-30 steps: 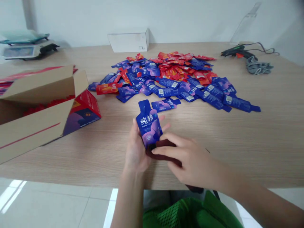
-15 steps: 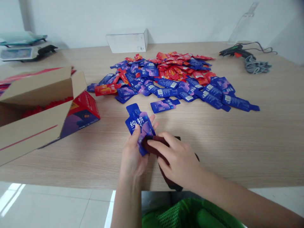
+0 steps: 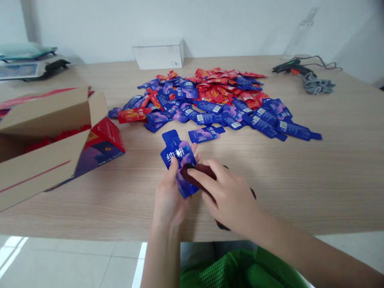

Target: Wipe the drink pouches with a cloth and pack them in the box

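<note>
My left hand (image 3: 169, 196) grips a blue-and-purple flat spouted pouch (image 3: 183, 153), thumb on its front and fingers behind it. My right hand (image 3: 230, 196) is closed on a dark brown cloth (image 3: 206, 169), and a fold of that cloth lies against the pouch's lower part. Part of the cloth is hidden under the right hand. A single blue pouch (image 3: 205, 134) lies just beyond the left hand. Behind it spreads a heap of similar blue pouches and red pouches (image 3: 217, 93).
An open cardboard carton (image 3: 36, 172) with red packets inside stands at the left. Towards the wall are a white box (image 3: 159, 58), a weighing scale (image 3: 25, 69), a black glue gun (image 3: 295, 67) with a cord, and a grey scrunched band (image 3: 318, 84).
The cloth in my right hand has shifted slightly up and to the right over the pouch. The pouch has tilted a little in my left hand. The view has moved slightly.
</note>
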### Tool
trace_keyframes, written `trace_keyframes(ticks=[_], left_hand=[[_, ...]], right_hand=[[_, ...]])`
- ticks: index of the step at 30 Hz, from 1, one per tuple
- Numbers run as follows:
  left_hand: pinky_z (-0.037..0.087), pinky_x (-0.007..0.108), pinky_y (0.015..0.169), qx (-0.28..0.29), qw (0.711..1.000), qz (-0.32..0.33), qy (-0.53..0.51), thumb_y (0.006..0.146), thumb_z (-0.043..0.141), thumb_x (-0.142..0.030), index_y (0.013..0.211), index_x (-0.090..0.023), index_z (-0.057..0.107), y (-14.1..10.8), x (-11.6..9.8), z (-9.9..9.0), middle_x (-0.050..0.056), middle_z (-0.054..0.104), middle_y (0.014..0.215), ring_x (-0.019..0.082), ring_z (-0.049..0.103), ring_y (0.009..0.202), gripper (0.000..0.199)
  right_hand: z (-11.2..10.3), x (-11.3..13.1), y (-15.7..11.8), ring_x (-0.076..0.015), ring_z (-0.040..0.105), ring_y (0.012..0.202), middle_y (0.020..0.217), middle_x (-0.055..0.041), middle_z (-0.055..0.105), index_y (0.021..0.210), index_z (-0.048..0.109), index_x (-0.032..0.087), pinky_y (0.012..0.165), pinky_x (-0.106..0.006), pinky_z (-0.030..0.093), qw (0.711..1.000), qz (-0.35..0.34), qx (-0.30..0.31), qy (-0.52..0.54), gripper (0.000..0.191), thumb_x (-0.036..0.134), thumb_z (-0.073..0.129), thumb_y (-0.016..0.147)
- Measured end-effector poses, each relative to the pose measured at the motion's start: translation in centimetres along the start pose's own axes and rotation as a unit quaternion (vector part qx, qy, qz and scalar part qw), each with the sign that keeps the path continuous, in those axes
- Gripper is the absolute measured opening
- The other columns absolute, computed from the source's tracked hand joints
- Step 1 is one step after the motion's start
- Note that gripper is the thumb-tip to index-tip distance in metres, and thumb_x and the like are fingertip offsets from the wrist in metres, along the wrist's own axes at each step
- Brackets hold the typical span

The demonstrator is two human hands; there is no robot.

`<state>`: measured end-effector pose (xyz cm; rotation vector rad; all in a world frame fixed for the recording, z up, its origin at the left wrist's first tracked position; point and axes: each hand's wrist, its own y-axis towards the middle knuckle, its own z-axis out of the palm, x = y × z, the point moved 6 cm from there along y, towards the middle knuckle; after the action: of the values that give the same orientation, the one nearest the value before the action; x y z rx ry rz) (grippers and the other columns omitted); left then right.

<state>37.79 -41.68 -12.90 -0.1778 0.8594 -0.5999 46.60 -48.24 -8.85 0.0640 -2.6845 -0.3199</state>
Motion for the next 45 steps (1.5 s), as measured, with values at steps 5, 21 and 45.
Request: trace_keyframes(ticks=[5, 21, 45], left_hand=[[0.062, 0.039, 0.081, 0.025, 1.000, 0.009, -0.006, 0.100, 0.043, -0.046, 0.126, -0.023, 0.064, 0.2, -0.9, 0.6, 0.006, 0.070, 0.127, 0.028, 0.070, 0.106, 0.040], [0.044, 0.016, 0.053, 0.082, 0.996, -0.022, -0.034, 0.067, 0.089, -0.024, 0.090, -0.020, 0.063, -0.1, 0.5, -1.6, -0.006, 0.053, 0.071, 0.006, 0.051, 0.059, 0.035], [0.052, 0.036, 0.091, 0.031, 0.998, 0.009, 0.058, 0.084, 0.073, -0.042, 0.109, -0.019, 0.073, -0.9, 2.7, -1.2, 0.006, 0.078, 0.096, 0.027, 0.071, 0.101, 0.034]], right_hand=[[0.5, -1.2, -2.9, -0.0231, 0.066, 0.100, 0.122, -0.0053, 0.061, 0.122, 0.064, 0.028, 0.083, -0.044, 0.058, 0.991, 0.021, 0.056, 0.117, 0.046, 0.010, 0.049, 0.083], [-7.3, -6.3, -1.4, -0.0266, 0.064, 0.115, 0.125, -0.0054, 0.067, 0.127, 0.057, 0.027, 0.098, -0.046, 0.052, 0.977, 0.094, -0.156, 0.110, 0.044, 0.017, 0.058, 0.085], [-4.5, 0.5, 3.5, -0.0266, 0.056, 0.119, 0.130, -0.0130, 0.054, 0.130, 0.064, 0.024, 0.094, -0.042, 0.053, 0.985, -0.093, -0.142, 0.007, 0.040, 0.014, 0.047, 0.095]])
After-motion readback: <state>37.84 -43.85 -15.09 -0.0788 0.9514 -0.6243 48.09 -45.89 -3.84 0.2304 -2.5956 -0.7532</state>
